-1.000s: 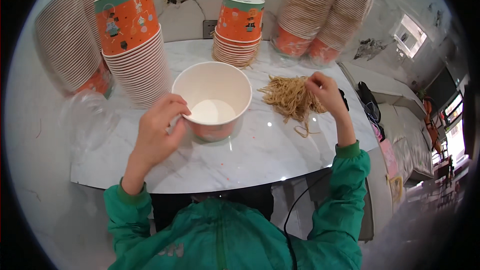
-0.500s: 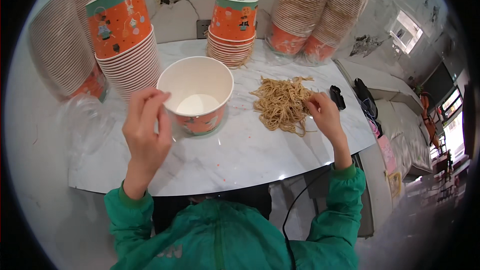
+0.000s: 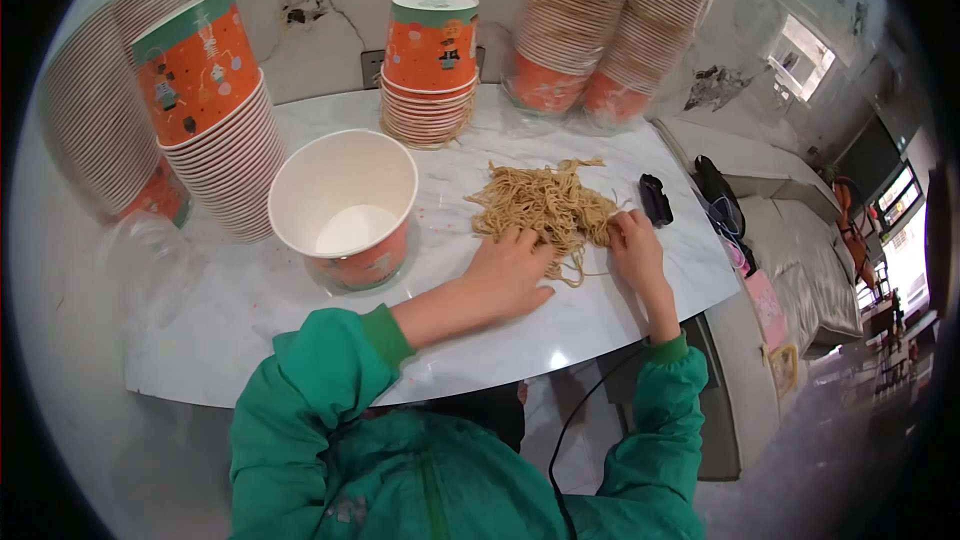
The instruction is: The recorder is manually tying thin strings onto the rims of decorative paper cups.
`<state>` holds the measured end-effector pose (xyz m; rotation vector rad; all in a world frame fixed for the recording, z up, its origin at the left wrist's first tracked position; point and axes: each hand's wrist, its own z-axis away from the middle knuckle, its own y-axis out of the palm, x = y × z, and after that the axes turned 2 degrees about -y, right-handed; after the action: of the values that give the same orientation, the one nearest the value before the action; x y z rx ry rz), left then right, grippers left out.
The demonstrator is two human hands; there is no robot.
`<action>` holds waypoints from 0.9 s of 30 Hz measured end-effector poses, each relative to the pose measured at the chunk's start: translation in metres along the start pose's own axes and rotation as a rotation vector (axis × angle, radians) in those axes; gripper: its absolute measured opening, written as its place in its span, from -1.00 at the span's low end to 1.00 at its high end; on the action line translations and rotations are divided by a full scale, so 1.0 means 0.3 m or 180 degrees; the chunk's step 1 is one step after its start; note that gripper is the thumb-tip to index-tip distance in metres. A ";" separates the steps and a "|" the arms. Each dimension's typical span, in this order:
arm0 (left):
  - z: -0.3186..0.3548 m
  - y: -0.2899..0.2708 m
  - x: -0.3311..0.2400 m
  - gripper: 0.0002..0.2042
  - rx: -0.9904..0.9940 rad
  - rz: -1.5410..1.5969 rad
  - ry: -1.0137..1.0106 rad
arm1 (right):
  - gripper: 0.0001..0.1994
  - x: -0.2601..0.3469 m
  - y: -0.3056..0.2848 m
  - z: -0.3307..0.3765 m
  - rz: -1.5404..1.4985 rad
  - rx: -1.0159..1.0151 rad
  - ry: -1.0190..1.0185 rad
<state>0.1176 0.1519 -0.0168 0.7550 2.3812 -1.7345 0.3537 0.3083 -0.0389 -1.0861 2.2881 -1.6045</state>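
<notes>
A loose, tangled heap of thin tan strands [image 3: 545, 202] lies on the white marbled table. My left hand [image 3: 505, 272] rests against its near edge, palm down, fingers stretched and thumb apart. At the heap's right edge, my right hand [image 3: 638, 258] has its fingertips bunched together on some strands; the exact grip is partly hidden. Left of the heap stands a large paper tub [image 3: 345, 195], upright, white inside and orange and green outside. No contents show in it.
Behind the tub are an upside-down stack of orange tubs [image 3: 215, 110] and a shorter stack [image 3: 432, 55]. Bagged stacks [image 3: 570, 20] stand at the back right and far left. A small black object [image 3: 655, 200] lies right of the heap. The table [image 3: 480, 355] has a curved front edge.
My left hand has left the tub's rim and moved right to the strands. My right hand stays at the heap's right edge. The whole view has shifted slightly.
</notes>
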 end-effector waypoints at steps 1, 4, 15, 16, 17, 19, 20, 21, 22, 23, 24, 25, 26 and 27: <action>-0.038 0.031 0.023 -0.64 0.0226 -0.0157 -0.0144 | -0.86 0.008 -0.015 0.035 0.0026 -0.0054 0.0042; -0.136 0.092 0.139 -0.77 -0.0406 -0.0578 -0.0258 | -0.88 0.101 -0.065 0.118 -0.0199 0.0015 -0.0030; -0.288 0.111 0.203 -0.80 -0.2116 -0.0762 -0.0633 | -0.84 0.148 -0.075 0.075 -0.1710 -0.0347 -0.0527; -0.280 0.092 0.168 -0.80 -0.2086 -0.0760 -0.0630 | -0.87 0.095 -0.078 0.034 -0.1551 -0.0609 -0.0463; -0.280 0.075 0.126 -0.79 -0.2105 -0.0683 -0.0430 | -0.87 0.024 -0.066 -0.005 -0.1169 -0.0795 -0.0521; -0.271 0.068 0.105 -0.77 -0.2135 -0.0656 -0.0263 | -0.84 -0.017 -0.056 -0.078 -0.0726 -0.0749 -0.0552; -0.272 0.076 0.093 -0.76 -0.1789 -0.0254 -0.0039 | -0.82 -0.033 -0.043 -0.100 -0.0584 -0.0672 -0.0561; -0.275 0.086 0.078 -0.75 -0.1438 0.0148 0.0187 | -0.82 -0.046 -0.026 -0.110 -0.0579 -0.0676 -0.0555; -0.276 0.107 0.071 -0.70 -0.1232 0.0094 0.0021 | -0.83 -0.050 -0.007 -0.119 -0.0570 -0.0601 -0.0458; -0.282 0.121 0.075 -0.70 -0.1232 0.0101 0.0027 | -0.85 -0.058 0.008 -0.121 -0.0556 -0.0527 -0.0355; -0.292 0.135 0.079 -0.66 -0.1041 0.0241 -0.0215 | -0.85 -0.069 0.019 -0.114 -0.0542 -0.0529 -0.0345; -0.296 0.156 0.097 -0.62 -0.0843 0.0367 -0.0481 | -0.86 -0.070 0.039 -0.108 -0.0290 -0.0410 -0.0398; -0.300 0.165 0.132 -0.62 -0.0854 0.0361 -0.0500 | -0.86 -0.052 0.044 -0.104 -0.0039 -0.0295 -0.0470; -0.307 0.165 0.179 -0.59 -0.0843 0.0292 -0.0374 | -0.86 -0.038 0.043 -0.092 -0.0044 -0.0287 -0.0488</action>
<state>0.1116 0.2653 -0.0470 0.6904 2.3899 -1.3534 0.3422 0.3386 -0.0417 -1.2028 2.2757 -1.3824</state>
